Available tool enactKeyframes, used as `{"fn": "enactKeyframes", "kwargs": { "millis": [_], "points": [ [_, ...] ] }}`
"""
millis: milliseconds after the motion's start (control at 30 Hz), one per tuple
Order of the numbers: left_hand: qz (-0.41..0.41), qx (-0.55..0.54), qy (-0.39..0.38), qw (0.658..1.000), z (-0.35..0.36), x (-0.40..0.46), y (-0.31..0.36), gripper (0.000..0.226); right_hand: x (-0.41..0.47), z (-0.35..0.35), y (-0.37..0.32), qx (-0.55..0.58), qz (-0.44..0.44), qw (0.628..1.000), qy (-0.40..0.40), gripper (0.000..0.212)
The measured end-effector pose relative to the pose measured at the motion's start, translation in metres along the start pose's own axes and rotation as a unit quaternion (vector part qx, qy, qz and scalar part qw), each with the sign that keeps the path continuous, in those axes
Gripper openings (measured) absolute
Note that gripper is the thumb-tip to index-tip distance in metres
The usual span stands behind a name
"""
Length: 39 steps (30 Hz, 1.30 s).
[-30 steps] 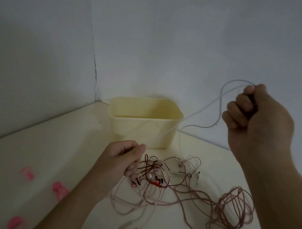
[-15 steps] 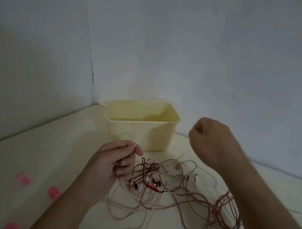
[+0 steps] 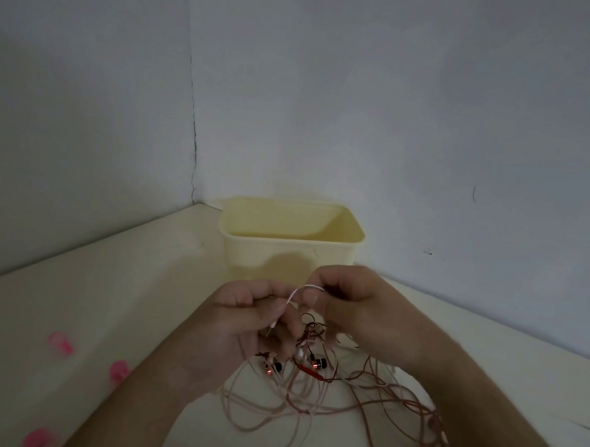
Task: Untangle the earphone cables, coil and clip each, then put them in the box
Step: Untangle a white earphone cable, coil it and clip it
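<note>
Left hand [image 3: 247, 318]: fingers curled, thumb and forefinger pinching the white cable [image 3: 296, 292], just in front of the box [image 3: 291, 253]
Right hand [image 3: 354, 299]: fingers curled, pinching the same white cable a little further along, right beside the left hand
White cable: short arc showing between the two hands, raised above the heap; rest of its run hidden behind the fingers
Heap of cables [image 3: 331, 401]: pinkish and dark red strands looped over one another on the table [image 3: 124, 284], in front of the box and trailing off to its right
Earbuds [image 3: 317, 364]: small dark and copper-coloured pieces lying in the heap, directly below the hands
Risk, knot: likely to tighten if the white cable is pulled hard while still threaded through the heap
Risk, drag: whole heap liable to lift and slide, perhaps off the table edge
Risk, slip: thin cable, small pinch, easily lost from the fingertips
Box: cream, open-topped, in the wall corner; nothing visible inside from this angle
Pink clips [image 3: 60, 342]: three on the table, well to the left of the box, well apart from the heap
In the way: hands and heap between viewer and box; other strands crossing the white one
</note>
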<state>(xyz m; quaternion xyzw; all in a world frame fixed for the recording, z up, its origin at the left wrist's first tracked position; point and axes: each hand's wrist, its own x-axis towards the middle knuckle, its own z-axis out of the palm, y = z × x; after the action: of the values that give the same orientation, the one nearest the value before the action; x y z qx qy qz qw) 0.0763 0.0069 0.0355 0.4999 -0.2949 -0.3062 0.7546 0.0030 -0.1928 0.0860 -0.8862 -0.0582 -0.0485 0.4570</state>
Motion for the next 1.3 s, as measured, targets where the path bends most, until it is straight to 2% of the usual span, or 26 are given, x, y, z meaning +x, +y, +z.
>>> {"fn": "enactKeyframes", "kwargs": {
  "millis": [67,200,300,400,500,733,833,967,1100,1200,1300],
  "points": [
    [-0.01,-0.001,-0.017,1.0,0.001,-0.002,0.0,0.026,-0.002,-0.001,-0.002,0.069,0.011,0.997,0.022,0.03],
    [0.006,-0.007,-0.038,0.999,0.003,-0.004,0.001,0.015,0.001,0.017,-0.001,0.034,0.012,0.998,0.052,0.035],
    [0.043,-0.039,0.011,0.998,0.004,-0.004,0.004,0.019,0.005,0.033,0.003,0.06,0.02,0.996,0.063,0.029],
    [0.079,-0.056,0.069,0.993,0.007,-0.003,0.008,0.009,0.006,0.034,0.007,0.004,0.003,0.996,0.087,0.027],
    [0.106,-0.044,0.122,0.986,0.008,-0.001,0.008,0.017,0.005,0.036,0.006,-0.025,-0.011,0.996,0.079,0.028],
    [0.152,0.067,0.202,0.965,0.005,0.001,0.004,0.02,0.003,0.039,0.0,-0.113,-0.005,0.993,0.044,0.026],
    [0.144,0.154,0.215,0.954,0.004,0.004,-0.002,0.023,0.001,0.038,-0.005,-0.114,-0.016,0.993,0.041,0.025],
    [0.088,0.178,0.17,0.965,0.011,0.006,-0.009,0.023,-0.002,0.027,-0.009,-0.107,-0.027,0.99,0.092,0.02],
    [0.053,0.111,0.122,0.985,0.011,0.002,-0.004,0.022,-0.002,0.017,-0.005,-0.075,-0.04,0.982,0.171,0.021],
    [0.037,0.049,0.093,0.994,0.013,0.0,-0.001,0.014,0.001,0.02,0.0,-0.035,-0.044,0.982,0.18,0.022],
    [0.025,0.016,0.084,0.996,0.014,0.0,-0.001,0.021,0.002,0.025,0.001,-0.007,-0.042,0.983,0.179,0.023]
  ]
}}
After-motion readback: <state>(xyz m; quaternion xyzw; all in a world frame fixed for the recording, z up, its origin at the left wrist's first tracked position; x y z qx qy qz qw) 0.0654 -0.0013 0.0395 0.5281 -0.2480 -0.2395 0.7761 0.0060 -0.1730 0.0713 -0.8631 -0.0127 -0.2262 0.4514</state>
